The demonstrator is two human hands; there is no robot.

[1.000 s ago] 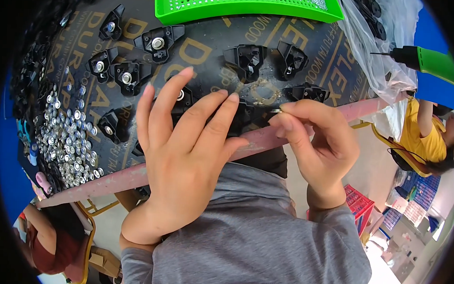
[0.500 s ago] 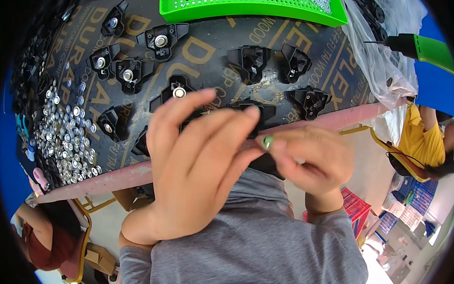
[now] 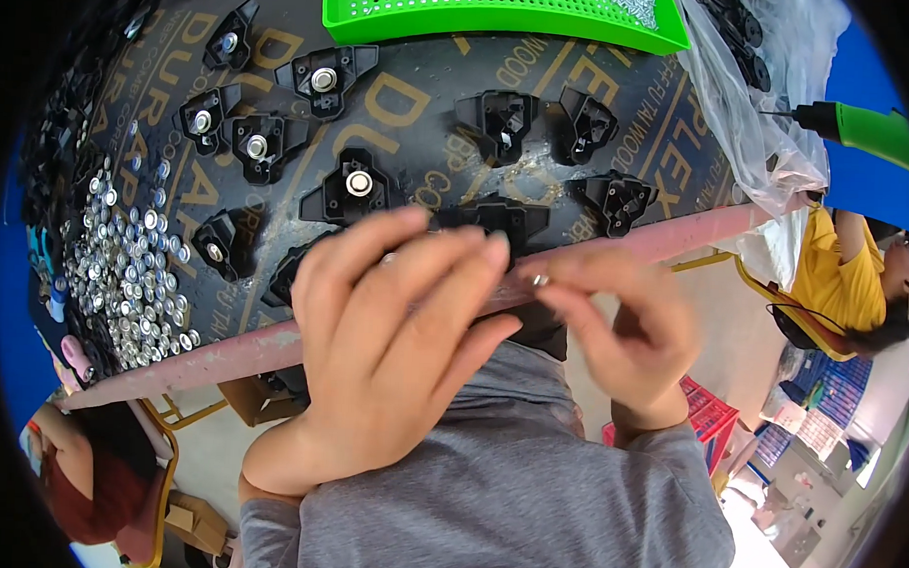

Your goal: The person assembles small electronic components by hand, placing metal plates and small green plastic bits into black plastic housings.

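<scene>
A small shiny metal piece sits pinched between the thumb and index finger of my right hand, just over the table's front edge. My left hand hovers beside it with fingers stretched out and thumb apart, slightly blurred, and nothing shows in it. Under and beyond its fingertips lie a black plastic housing and another black housing with a round metal cap. More housings with metal caps lie to the left. Housings showing no cap lie on the right.
Loose round metal caps are heaped at the left. At the far side stands a green perforated tray with small screws. A green power screwdriver and clear plastic bag are at the right. Two other people sit nearby.
My hands have moved slightly apart, the left thumb drawing away from the right fingertips. The metal piece in my right hand has turned and now looks silver rather than greenish.
</scene>
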